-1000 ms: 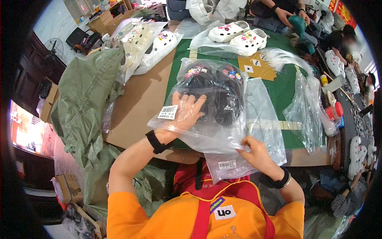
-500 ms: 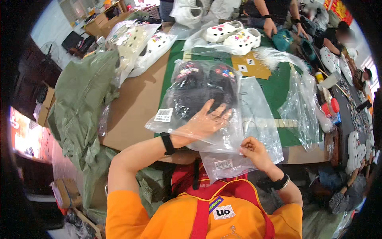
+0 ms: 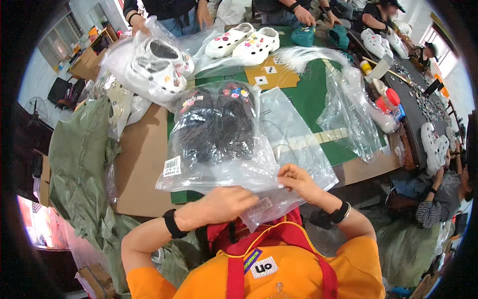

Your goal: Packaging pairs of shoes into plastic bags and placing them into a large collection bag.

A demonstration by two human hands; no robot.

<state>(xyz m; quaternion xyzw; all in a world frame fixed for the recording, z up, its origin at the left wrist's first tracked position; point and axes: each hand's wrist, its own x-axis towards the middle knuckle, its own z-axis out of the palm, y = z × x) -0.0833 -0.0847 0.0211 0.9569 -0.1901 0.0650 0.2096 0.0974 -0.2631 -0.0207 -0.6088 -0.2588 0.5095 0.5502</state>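
Observation:
A pair of black clogs (image 3: 216,124) with colourful charms lies inside a clear plastic bag (image 3: 251,177) on the table in front of me. The bag has a white barcode label at its left corner. My left hand (image 3: 226,204) is closed at the bag's near edge, its fingertips partly hidden. At the near right corner, my right hand (image 3: 300,183) pinches the same edge between thumb and fingers. Beneath and to the right lies a second, flat clear bag (image 3: 303,134), also labelled.
Across the table, another person's hand (image 3: 140,25) grips a bag of white clogs (image 3: 159,70). Uncovered white clogs (image 3: 256,46) stand at the back. Another person's hands hold teal clogs (image 3: 303,36). Green sheeting (image 3: 82,164) drapes the left side; loose plastic (image 3: 348,119) lies right.
My left hand has come off the black clogs and back to the bag's near edge. My right hand stays at the corner. A person's hand and bagged white clogs have appeared at the far left.

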